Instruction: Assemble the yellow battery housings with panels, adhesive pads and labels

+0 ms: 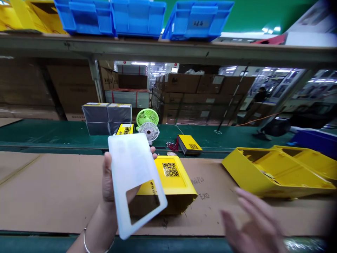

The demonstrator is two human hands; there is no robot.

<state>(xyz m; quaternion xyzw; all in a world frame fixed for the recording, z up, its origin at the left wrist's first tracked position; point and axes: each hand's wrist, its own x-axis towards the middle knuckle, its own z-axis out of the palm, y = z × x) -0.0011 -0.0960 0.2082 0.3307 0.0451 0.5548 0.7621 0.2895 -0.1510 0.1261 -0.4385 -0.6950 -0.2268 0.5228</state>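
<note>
My left hand grips a white plate with rounded corners and a cutout near its lower end. The thumb presses on the plate's left edge, while fingertips show past its right side. Behind the plate, a yellow casing with a QR code on top stands on the cardboard; part of it shows through the cutout. To the right, my right hand is blurred by motion, thumb and fingers apart, holding nothing. It is nearest to the yellow bins.
Brown cardboard covers the green bench. At the back stand wrapped grey boxes, a green fan, a white fan and a stack of yellow-topped booklets. Blue bins line the overhead shelf.
</note>
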